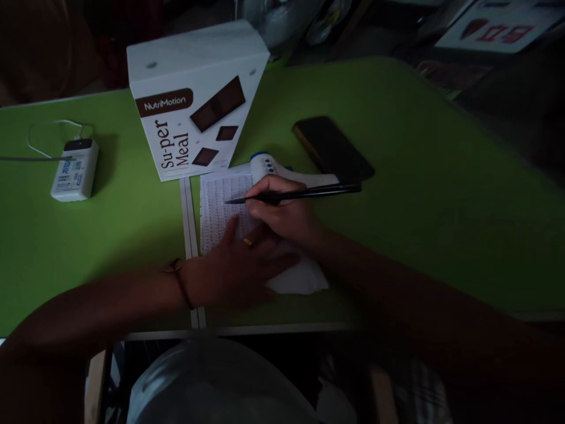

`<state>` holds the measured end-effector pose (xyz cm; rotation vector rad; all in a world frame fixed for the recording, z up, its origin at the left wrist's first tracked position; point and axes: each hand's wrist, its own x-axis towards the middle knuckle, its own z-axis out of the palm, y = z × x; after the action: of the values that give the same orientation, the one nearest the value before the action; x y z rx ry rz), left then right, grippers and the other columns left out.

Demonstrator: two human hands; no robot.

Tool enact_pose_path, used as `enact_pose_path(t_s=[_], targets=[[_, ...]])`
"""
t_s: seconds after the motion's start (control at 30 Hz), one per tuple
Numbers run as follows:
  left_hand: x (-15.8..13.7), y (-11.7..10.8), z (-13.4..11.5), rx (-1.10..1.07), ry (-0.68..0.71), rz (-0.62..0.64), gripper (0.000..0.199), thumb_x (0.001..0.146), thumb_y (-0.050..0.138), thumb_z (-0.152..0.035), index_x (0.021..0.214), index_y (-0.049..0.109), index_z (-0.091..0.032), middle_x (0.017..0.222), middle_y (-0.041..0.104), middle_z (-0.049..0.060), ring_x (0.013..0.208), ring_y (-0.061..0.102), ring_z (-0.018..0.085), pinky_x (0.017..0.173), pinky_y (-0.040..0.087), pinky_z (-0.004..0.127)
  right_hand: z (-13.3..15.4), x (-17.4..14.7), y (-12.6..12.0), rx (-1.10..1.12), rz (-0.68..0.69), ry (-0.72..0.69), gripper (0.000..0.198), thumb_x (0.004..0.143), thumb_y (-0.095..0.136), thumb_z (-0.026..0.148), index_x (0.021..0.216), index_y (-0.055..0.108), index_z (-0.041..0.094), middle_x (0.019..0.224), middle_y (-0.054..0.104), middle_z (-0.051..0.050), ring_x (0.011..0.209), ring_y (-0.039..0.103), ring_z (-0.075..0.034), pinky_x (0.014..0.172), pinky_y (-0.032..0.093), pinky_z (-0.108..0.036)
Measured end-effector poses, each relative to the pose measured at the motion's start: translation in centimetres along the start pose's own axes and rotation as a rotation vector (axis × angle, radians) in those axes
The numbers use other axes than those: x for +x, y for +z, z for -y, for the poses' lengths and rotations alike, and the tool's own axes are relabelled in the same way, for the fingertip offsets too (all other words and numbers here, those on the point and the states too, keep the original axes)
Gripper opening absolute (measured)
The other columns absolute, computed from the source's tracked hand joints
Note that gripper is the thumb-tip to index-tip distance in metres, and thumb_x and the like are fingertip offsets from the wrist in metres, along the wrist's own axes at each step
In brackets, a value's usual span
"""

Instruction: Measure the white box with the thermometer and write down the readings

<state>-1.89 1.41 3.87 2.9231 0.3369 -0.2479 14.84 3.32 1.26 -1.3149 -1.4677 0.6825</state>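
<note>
Right hand (pixel 291 215): you pinch the pen (pixel 326 191)
Left hand (pixel 233 265): spread open
Paper (pixel 216 206): could slip if you press lightly

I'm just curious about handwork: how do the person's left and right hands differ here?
The left hand lies with fingers spread on the paper, while the right hand grips a black pen. The left hand's wrist wears a dark bracelet; none shows at the right hand's wrist. Both are ungloved and at the paper.
</note>
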Motion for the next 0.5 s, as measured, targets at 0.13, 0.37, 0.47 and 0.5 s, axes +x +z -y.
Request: enact_pose_path(t_s=[0.13, 0.37, 0.47, 0.5], targets=[[0.01, 0.11, 0.08, -0.007, -0.002, -0.001, 0.072, 0.1, 0.059, -0.05, 0.163, 0.033, -0.028, 0.171, 0.026, 0.013, 0.159, 0.018, 0.042, 0.122, 0.018, 0.076, 0.09, 0.02, 0.17, 0.026, -0.001, 0.023, 0.005, 0.076, 0.065, 0.024, 0.074, 0.061, 0.024, 0.059, 0.055, 0.003, 0.056, 0.053, -0.015, 0.055, 0.046, -0.031], [0.06, -0.12, -0.06, -0.005, -0.008, 0.018, 0.072, 0.101, 0.058, -0.051, 0.163, 0.032, -0.027, 0.171, 0.026, 0.013, 0.159, 0.016, 0.043, 0.122, 0.015, 0.076, 0.48, 0.06, 0.19, 0.04, -0.006, -0.021, 0.002, 0.071, 0.061, 0.023, 0.069, 0.061, 0.023, 0.062, 0.061, 0.002, 0.056, 0.053, -0.013, 0.053, 0.044, -0.029], [-0.05, -0.18, 0.05, -0.014, 0.008, 0.016, 0.071, 0.101, 0.057, -0.049, 0.163, 0.032, -0.026, 0.171, 0.026, 0.013, 0.159, 0.017, 0.043, 0.123, 0.015, 0.075, 0.69, 0.08, -0.09, 0.025, 0.068, -0.069, 0.005, 0.072, 0.06, 0.02, 0.069, 0.059, 0.024, 0.061, 0.06, 0.003, 0.057, 0.054, -0.014, 0.054, 0.045, -0.03], [-0.1, -0.22, 0.1, -0.016, 0.014, 0.017, 0.071, 0.101, 0.057, -0.048, 0.163, 0.032, -0.026, 0.17, 0.027, 0.013, 0.158, 0.018, 0.042, 0.124, 0.014, 0.073, 0.74, 0.08, -0.16, 0.012, 0.088, -0.081, 0.006, 0.073, 0.059, 0.02, 0.068, 0.059, 0.024, 0.061, 0.06, 0.002, 0.057, 0.054, -0.015, 0.055, 0.046, -0.03]])
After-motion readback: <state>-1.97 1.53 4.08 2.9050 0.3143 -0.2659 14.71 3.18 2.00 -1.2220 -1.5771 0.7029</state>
